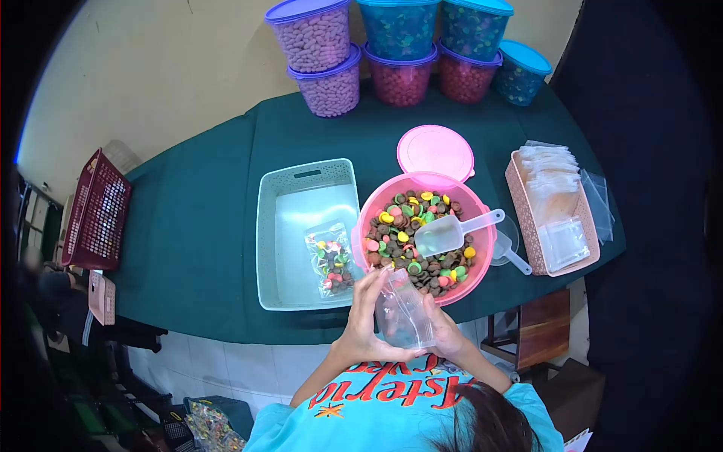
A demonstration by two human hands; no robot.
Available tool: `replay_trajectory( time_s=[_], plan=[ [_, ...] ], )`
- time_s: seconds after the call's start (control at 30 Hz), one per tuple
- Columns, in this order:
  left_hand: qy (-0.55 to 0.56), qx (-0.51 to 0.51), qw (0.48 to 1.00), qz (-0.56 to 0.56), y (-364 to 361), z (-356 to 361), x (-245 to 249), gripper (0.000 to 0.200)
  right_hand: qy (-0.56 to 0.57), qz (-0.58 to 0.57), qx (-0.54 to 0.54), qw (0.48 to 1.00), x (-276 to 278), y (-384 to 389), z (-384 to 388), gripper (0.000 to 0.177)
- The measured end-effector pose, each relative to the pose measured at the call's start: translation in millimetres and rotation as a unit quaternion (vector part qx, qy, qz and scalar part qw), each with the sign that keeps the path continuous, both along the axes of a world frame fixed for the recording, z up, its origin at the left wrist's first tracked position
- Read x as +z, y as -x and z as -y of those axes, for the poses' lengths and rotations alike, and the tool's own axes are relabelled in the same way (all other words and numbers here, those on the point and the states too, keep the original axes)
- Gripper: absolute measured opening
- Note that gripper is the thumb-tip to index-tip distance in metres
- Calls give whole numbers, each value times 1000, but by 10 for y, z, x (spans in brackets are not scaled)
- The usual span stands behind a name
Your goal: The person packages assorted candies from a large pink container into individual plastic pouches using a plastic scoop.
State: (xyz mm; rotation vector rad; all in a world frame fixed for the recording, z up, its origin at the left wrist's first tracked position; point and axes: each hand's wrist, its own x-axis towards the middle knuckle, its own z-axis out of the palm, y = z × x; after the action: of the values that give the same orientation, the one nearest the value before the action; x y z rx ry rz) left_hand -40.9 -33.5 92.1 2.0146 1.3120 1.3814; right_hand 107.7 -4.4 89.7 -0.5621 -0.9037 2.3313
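Observation:
My left hand [361, 324] and my right hand [447, 331] hold a clear plastic bag [404, 310] between them, one at each side. The bag looks empty and is over the near rim of a round pink tub [482, 277]. Brown, yellow, green and pink disc-shaped sweets [444, 207] fill much of the tub. A translucent scoop [443, 236] lies on the sweets, its handle pointing right. Left of the tub, a pale green basket [269, 248] holds a clear bag of mixed sweets [330, 260].
A pink lid [435, 153] lies behind the tub. On the right are a second scoop [512, 252] and a pink basket [514, 192] of clear bags [553, 181]. Stacked lidded tubs [399, 41] line the back. A maroon basket [98, 211] stands at the left edge.

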Motion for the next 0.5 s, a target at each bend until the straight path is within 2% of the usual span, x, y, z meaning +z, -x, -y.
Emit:
replay_trajectory(
  time_s=[0.1,0.17,0.23,0.37,0.43,0.5],
  plan=[
    [-28,4,1000,3,-84,-8,-51,114,40,-27,13,999,12,-96,-51,51],
    [-10,-12,998,58,-149,1,-67,108,61,-50,20,997,-19,-166,-86,47],
    [-16,-13,999,41,-198,-1,-41,108,81,-132,47,987,-114,-259,-139,42],
    [-17,-35,999,-3,-217,-10,53,107,10,-79,97,992,-25,-447,-348,35],
    [-9,-59,998,-6,-194,-19,88,105,-33,-15,148,988,48,-543,-441,29],
    [27,-86,996,-9,-216,-31,175,101,-38,-22,158,986,75,-602,-516,24]
  ],
)
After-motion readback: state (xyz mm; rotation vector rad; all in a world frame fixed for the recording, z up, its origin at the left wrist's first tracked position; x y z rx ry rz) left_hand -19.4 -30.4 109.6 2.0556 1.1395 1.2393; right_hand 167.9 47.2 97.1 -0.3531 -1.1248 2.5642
